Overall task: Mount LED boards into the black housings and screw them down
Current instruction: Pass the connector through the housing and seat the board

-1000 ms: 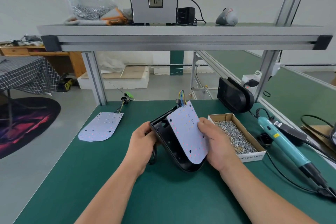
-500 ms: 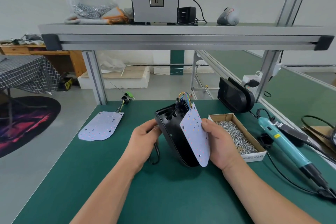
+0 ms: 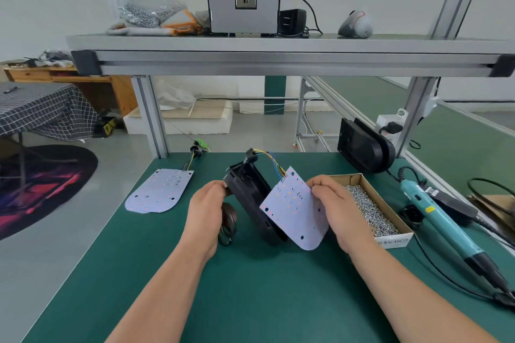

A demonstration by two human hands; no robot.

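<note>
On the green counter [image 3: 250, 292], the black housing [image 3: 249, 193] stands tilted on its lower end, its right side hidden behind the LED board [image 3: 295, 211]. The left hand [image 3: 206, 209] grips the housing's upper edge. The right hand [image 3: 341, 210], fingers curled, pinches the board's right edge.

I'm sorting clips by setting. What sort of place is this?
Probably a small electronics assembly workshop: a green-matted bench under an aluminium-profile shelf, a box of screws beside an electric screwdriver, and an LED board wired to a black housing.
</note>
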